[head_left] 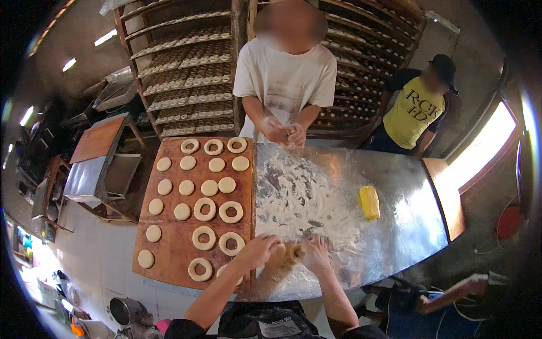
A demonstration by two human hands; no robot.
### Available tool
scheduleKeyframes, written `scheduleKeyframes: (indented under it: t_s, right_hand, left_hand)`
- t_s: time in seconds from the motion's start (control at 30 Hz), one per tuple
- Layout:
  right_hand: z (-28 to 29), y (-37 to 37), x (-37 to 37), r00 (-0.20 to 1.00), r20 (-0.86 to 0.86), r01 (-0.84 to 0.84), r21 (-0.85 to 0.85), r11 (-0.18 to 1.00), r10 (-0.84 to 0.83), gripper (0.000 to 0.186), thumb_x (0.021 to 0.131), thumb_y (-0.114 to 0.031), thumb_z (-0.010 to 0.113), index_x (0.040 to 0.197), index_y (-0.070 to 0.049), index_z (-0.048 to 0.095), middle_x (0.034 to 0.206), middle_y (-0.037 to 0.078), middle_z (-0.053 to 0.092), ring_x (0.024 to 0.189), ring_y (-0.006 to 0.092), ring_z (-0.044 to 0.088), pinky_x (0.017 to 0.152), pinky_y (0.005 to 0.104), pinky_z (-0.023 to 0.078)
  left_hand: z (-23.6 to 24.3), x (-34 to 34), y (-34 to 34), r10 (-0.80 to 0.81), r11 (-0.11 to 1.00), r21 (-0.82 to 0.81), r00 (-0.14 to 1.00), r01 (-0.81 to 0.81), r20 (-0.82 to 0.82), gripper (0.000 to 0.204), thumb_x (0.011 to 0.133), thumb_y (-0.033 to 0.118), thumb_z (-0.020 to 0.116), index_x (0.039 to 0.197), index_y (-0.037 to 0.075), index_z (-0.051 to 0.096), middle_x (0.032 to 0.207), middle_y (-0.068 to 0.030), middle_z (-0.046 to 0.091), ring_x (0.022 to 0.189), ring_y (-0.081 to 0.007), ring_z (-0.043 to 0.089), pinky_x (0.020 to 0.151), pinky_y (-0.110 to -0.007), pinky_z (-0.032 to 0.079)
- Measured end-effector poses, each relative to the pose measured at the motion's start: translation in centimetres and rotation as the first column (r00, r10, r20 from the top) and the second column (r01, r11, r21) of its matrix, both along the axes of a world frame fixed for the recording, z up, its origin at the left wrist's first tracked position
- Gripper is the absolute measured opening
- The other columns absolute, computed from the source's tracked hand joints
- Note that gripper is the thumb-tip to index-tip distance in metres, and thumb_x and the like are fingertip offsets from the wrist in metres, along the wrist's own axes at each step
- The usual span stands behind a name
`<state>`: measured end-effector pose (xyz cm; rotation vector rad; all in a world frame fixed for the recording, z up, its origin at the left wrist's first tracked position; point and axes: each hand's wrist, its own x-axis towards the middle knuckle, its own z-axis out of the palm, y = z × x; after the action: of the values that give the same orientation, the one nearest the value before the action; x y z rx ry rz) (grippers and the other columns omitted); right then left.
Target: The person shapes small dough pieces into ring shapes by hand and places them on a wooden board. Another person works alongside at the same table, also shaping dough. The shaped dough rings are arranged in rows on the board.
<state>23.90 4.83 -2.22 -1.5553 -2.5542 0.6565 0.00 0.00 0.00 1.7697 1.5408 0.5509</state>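
My left hand [258, 251] is at the near edge of the floured metal table, beside a pale lump of dough [277, 255]. Motion smears its fingers, so their grip does not show. A tan, ring-like piece of dough [295, 254] lies between my two hands. Right beside it is my right hand [317, 254], its fingers also blurred and dusted with flour. To the left, a wooden board [169, 226] carries rows of flat dough discs [182, 212] and dough rings [204, 209]. My left forearm crosses the board's near right corner and partly hides one ring.
Across the metal table [406, 198], a person in a white shirt [285, 79] works something small between both hands. A yellow package [369, 203] lies on the right. Behind stand racks [186, 73] of dough pieces. Another person in yellow [415, 107] stands far right; an arm [451, 294] shows lower right.
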Motion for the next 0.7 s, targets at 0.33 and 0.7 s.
scheduleKeyframes:
  t_s: [0.33,0.7]
  right_hand:
    - [3.4,0.3,-0.9,0.895,-0.404,-0.034,-0.483,0.875,-0.189,0.033,0.082,-0.011,0.075,0.104,-0.003,0.052,0.087,0.013,0.064,0.082,0.0255,0.065,0.072,0.0364,0.051]
    - [2.0,-1.1,-7.1,0.771,-0.634,-0.02,0.065,0.998,0.057,0.049,0.079,0.0,0.068,0.123,-0.002,0.046,0.106,0.012,0.057,0.102,0.0226,0.057,0.083,0.0358,0.048]
  left_hand:
    - [2.0,3.7,-3.1,0.315,0.949,0.02,0.949,-0.316,0.016,0.03,0.091,0.018,0.066,0.115,0.001,0.061,0.103,-0.0194,0.066,0.094,-0.036,0.065,0.08,-0.042,0.053]
    - [6.0,5.6,-6.6,0.446,0.863,0.132,0.857,-0.488,0.259,0.035,0.075,0.006,0.077,0.108,0.005,0.064,0.096,-0.0127,0.066,0.092,-0.0273,0.065,0.081,-0.035,0.052]
